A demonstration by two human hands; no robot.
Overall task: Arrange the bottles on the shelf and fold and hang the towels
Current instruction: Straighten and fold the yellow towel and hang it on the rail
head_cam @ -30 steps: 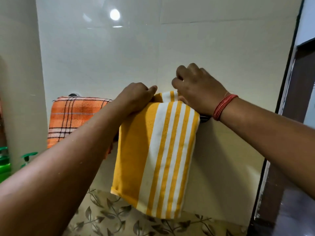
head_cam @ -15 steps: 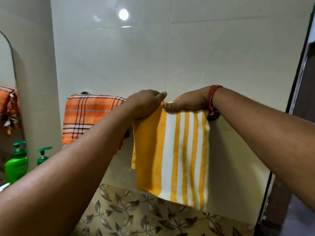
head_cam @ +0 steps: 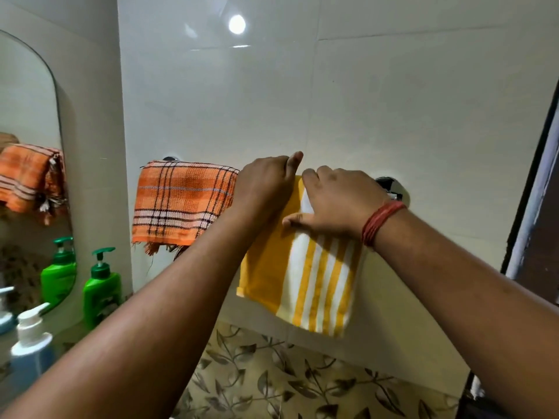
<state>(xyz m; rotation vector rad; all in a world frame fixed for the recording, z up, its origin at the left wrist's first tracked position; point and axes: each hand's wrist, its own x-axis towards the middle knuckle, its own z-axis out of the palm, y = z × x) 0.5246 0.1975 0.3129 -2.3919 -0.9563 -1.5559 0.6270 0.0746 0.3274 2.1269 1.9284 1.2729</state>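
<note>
Yellow towel (head_cam: 305,276) draped over rail, folded, hanging flat against wall tile (head_cam: 393,116); top fold directly under both hands, free bottom edge well below fingertips. Left hand (head_cam: 266,189) on upper left corner of towel, fingers curled down over the fold, thumb raised above knuckles; looks like a grip on the cloth, though fingertips hidden behind the fold. Right hand (head_cam: 338,201) spread on upper right part of towel, fingers bent over top edge, thumb stretched leftward across front face, pressing cloth flat; whether fingertips pinch cloth behind rail cannot be told. Rail itself hidden under cloth; only chrome bracket (head_cam: 390,186) visible just right of right wrist. Judged handling: light, soft woven cotton, limp, no stiffness of its own, takes whatever shape the rail gives; likely to slide along smooth rail if tugged sideways, and to slip off if front and back lengths are unequal. Not fragile. Best hold judged at top fold near both corners, thumb in front and fingers behind, for evening out. Long axis vertical, stripes running top to bottom; bottom edge slopes down toward the right, so hang slightly skewed. Plaid towel (head_cam: 181,204) on same rail, just left of left hand, touching or nearly touching wrist. Green bottle (head_cam: 101,288) and white bottle (head_cam: 30,343) far left of fingers, below, on ledge by mirror (head_cam: 27,116).
</note>
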